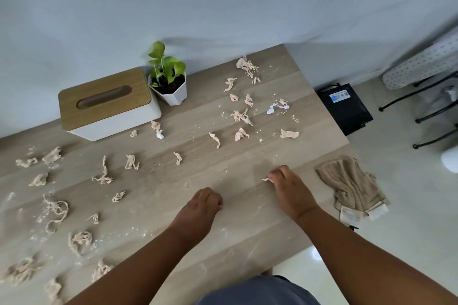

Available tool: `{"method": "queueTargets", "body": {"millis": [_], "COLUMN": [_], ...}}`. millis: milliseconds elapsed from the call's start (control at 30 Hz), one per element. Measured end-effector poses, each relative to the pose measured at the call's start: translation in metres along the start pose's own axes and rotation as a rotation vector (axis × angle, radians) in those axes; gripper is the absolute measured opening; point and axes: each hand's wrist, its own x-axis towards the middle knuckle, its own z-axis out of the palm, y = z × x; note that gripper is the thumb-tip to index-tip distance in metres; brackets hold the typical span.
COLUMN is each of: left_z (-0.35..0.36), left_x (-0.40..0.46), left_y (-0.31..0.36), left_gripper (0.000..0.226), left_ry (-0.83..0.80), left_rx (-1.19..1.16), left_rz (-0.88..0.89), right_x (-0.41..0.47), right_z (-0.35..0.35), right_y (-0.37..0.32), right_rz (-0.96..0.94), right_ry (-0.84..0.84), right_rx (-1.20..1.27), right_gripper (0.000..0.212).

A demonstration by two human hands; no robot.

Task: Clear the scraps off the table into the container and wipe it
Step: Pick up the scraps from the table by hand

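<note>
Several pale pink, twisted scraps and fine crumbs lie scattered over the light wooden table, thickest at the left and the far right. My right hand rests on the table near the right edge, its curled fingertips pinching a small scrap. My left hand lies at the middle front with its fingers curled under; whether it holds anything is hidden. A beige folded cloth hangs over the table's right edge, just right of my right hand. No container for scraps is in view.
A white tissue box with a wooden lid and a small potted plant stand at the back by the wall. On the floor to the right are a black box and an ironing board on dark legs.
</note>
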Motion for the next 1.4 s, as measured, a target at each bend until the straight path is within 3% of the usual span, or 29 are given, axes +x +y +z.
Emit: {"method": "queueTargets", "body": {"millis": [133, 300, 467, 600, 733, 867, 1067, 1400], "left_z": [-0.007, -0.007, -0.002, -0.001, -0.004, -0.011, -0.024, -0.023], "left_x": [0.008, 0.014, 0.018, 0.022, 0.022, 0.025, 0.034, 0.036], "left_y": [-0.003, -0.004, -0.001, 0.003, 0.004, 0.0, -0.011, -0.014], "left_gripper": [0.017, 0.014, 0.015, 0.003, 0.023, 0.023, 0.03, 0.055], "left_ry": [0.036, 0.011, -0.035, -0.074, -0.042, -0.037, -0.015, -0.058], "left_rx": [-0.035, -0.071, -0.101, -0.146, -0.13, -0.092, -0.15, -0.127], "left_rz": [0.004, -0.003, -0.043, -0.08, -0.09, -0.069, -0.136, -0.166], "right_x": [-0.001, -0.012, -0.017, -0.023, -0.028, -0.031, -0.031, -0.021], "right_z": [-0.003, -0.005, -0.022, -0.038, -0.048, -0.048, -0.054, -0.058], "right_y": [-0.006, -0.021, -0.034, -0.034, -0.03, -0.031, -0.038, -0.041], "right_rz": [0.164, 0.216, 0.207, 0.159, 0.174, 0.164, 0.129, 0.117], "right_ry": [-0.119, -0.225, -0.357, -0.343, -0.359, -0.341, -0.355, -0.332], "right_rx": [0.116, 0.08, 0.016, -0.019, 0.003, -0.018, -0.031, 0.015], "right_gripper": [0.022, 0.013, 0.04, 0.045, 0.04, 0.03, 0.037, 0.027]}}
